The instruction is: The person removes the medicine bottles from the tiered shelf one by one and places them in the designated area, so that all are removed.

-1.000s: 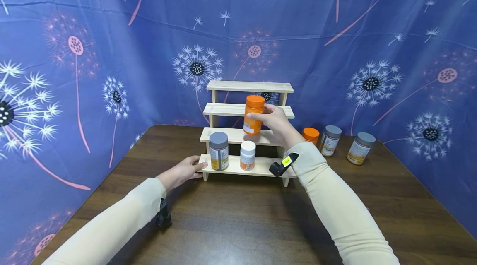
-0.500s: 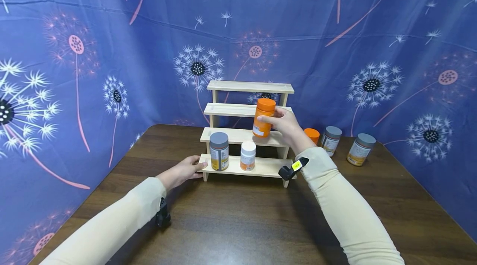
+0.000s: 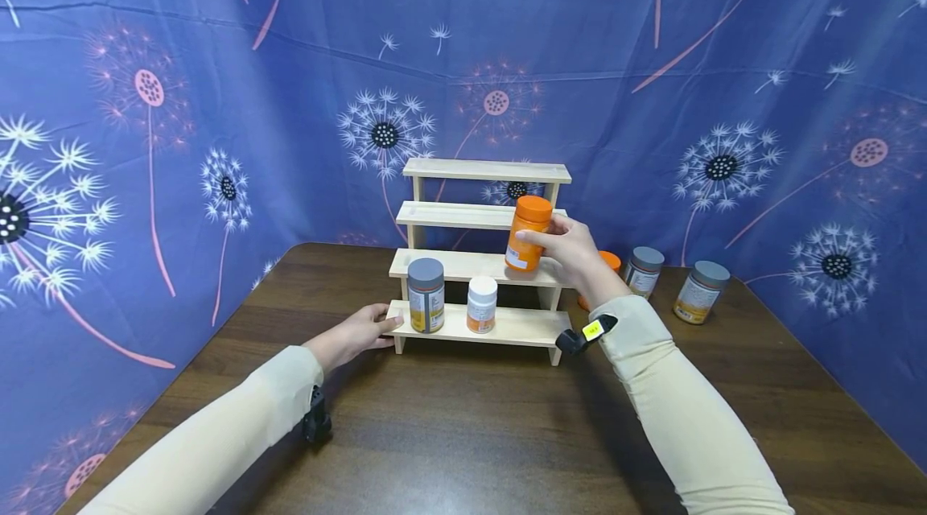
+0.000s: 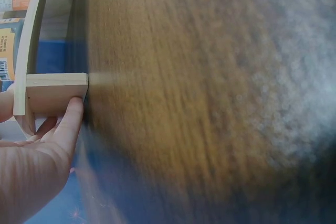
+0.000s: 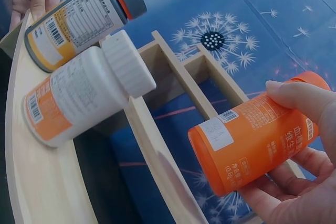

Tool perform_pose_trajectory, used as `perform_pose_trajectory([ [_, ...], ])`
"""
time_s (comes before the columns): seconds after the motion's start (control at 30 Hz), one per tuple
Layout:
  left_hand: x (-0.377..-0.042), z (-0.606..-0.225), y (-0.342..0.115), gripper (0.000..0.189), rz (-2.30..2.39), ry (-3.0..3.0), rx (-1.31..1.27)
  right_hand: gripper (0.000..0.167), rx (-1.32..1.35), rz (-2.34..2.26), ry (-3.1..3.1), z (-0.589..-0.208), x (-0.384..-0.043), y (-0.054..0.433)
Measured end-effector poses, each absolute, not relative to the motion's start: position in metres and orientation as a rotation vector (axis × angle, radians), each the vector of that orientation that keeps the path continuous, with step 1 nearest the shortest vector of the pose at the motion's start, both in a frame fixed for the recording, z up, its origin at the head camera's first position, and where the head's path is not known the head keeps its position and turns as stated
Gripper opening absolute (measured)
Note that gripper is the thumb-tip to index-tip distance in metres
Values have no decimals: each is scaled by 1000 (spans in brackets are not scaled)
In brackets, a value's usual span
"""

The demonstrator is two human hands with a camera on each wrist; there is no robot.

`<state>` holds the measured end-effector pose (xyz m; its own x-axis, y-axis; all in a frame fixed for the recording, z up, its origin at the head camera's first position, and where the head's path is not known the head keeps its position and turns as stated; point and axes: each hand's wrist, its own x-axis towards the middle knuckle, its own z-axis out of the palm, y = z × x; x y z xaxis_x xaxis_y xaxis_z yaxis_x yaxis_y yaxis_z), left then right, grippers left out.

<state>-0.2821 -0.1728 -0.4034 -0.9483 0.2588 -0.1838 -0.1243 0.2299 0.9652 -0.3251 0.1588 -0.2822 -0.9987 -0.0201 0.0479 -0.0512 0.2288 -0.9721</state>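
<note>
My right hand [image 3: 579,251] grips an orange bottle [image 3: 532,232] with an orange screw lid. Slightly tilted, the bottle overlaps the right part of the second step of a pale wooden tiered shelf [image 3: 478,170]. In the right wrist view its base [image 5: 207,161] points toward the steps, thumb near the lid. My left hand [image 3: 360,333] holds the left end of the lowest step, thumb on top and other fingers at the side support [image 4: 55,95]. On that step stand a grey-lidded jar [image 3: 426,295] at the left and a smaller white bottle [image 3: 481,304] beside it.
Right of the shelf, another orange-lidded bottle [image 3: 610,261] is partly hidden behind my right hand. Near it stand two grey-lidded jars, one closer [image 3: 644,269] and one farther right [image 3: 701,292]. A blue dandelion-print cloth [image 3: 290,96] hangs behind the brown table [image 3: 449,434].
The right hand has carried the orange bottle rightward and slightly down along the second step. The left hand has stayed at the shelf's left end.
</note>
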Motion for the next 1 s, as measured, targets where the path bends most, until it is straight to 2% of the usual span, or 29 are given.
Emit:
perform_pose_trajectory([
  [0.43, -281, -404, -173, 46, 1762, 2217, 94, 78, 62, 1893, -2477, -284, -314, 180],
  [1.0, -281, -404, -172, 48, 1777, 2202, 87, 80, 15, 1834, -2461, -298, -305, 204],
])
